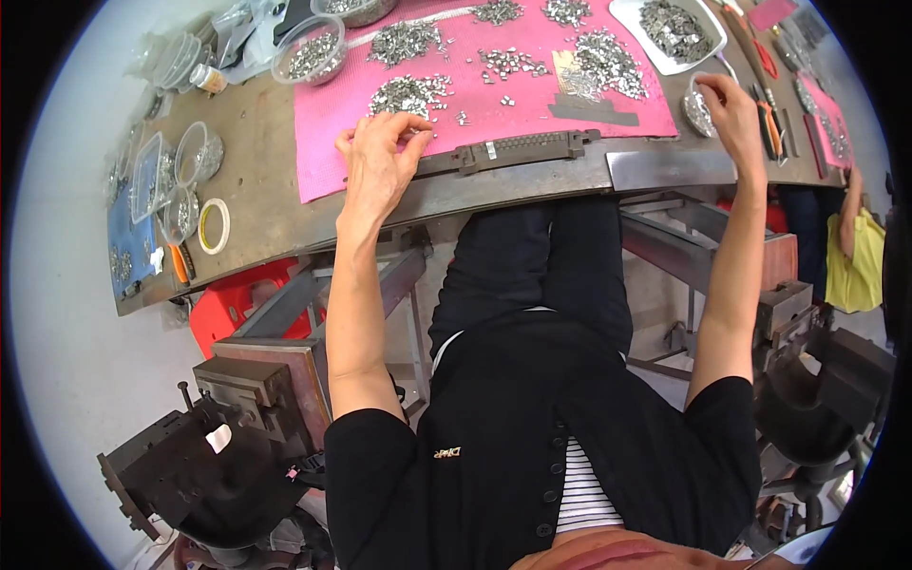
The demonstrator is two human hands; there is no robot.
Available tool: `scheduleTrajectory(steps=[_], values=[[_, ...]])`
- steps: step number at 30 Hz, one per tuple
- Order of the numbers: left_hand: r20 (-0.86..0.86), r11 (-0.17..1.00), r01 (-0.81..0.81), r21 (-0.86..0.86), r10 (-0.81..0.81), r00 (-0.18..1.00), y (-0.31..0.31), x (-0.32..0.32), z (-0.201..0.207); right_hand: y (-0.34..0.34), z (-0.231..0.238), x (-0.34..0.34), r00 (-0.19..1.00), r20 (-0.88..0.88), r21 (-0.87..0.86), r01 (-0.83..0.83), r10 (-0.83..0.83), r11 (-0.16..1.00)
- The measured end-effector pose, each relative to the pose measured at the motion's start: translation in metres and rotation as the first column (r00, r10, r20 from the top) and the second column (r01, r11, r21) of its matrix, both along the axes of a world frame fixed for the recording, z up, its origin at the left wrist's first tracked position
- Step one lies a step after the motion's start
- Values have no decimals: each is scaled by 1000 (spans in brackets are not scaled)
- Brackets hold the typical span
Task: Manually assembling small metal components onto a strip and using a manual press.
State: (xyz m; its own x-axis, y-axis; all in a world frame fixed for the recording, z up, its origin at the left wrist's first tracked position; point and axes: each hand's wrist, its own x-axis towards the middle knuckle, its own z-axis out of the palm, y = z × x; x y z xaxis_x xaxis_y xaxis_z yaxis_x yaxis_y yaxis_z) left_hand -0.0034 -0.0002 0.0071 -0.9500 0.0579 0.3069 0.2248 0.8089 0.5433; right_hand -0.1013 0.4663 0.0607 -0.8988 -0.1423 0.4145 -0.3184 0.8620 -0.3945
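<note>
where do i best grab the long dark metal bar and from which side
Likely by both ends, from the near side: the dark metal bar is long, narrow and lies along the table's front edge, while a small silver piece sits on top between the ends.

Loud pink mat, seriously. The little metal bits are all shiny silver, the long bar is dull dark grey, and the tray is white. Stool is bright red, pliers handle orange. Shirt is black, undershirt white with thin dark stripes. Other person's top: yellow-green.
</note>
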Motion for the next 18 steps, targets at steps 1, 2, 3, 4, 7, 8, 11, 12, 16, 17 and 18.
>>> scheduleTrajectory(steps=[1,2,3,4,7,8,11,12,16,17,18], values=[[-17,999,32,-12,-32,999,1,-1,0,10,-5,-12,1000,1,-2,-1,1,1000],[-16,999,33,-13,-33,999,2,-2,-1,17,-11,-23,990,131,14,-54,52,998],[5,998,53,-45,-52,999,2,-3,-2,21,-13,-32,961,258,25,-109,99,994],[27,994,74,-75,-72,997,2,-4,-2,28,-13,-39,924,366,57,-136,106,989],[14,992,39,-116,-38,999,-7,2,2,35,-13,-44,875,477,73,-135,85,988],[15,993,40,-115,-38,999,-9,2,1,39,-20,-36,925,366,24,-113,96,993],[35,1000,16,19,-17,999,-11,2,-2,41,-36,-35,934,343,57,-121,94,991],[34,1000,21,20,-22,999,-10,1,-2,42,-35,-40,916,395,102,-119,69,988],[62,999,22,24,-24,998,-9,3,4,42,-38,-51,939,339,261,-146,52,954],[77,999,42,8,-43,996,-6,3,5,44,-37,-48,949,314,255,-115,30,960],[76,998,54,17,-55,996,-5,2,3,45,-36,-45,957,289,250,-83,7,965]])
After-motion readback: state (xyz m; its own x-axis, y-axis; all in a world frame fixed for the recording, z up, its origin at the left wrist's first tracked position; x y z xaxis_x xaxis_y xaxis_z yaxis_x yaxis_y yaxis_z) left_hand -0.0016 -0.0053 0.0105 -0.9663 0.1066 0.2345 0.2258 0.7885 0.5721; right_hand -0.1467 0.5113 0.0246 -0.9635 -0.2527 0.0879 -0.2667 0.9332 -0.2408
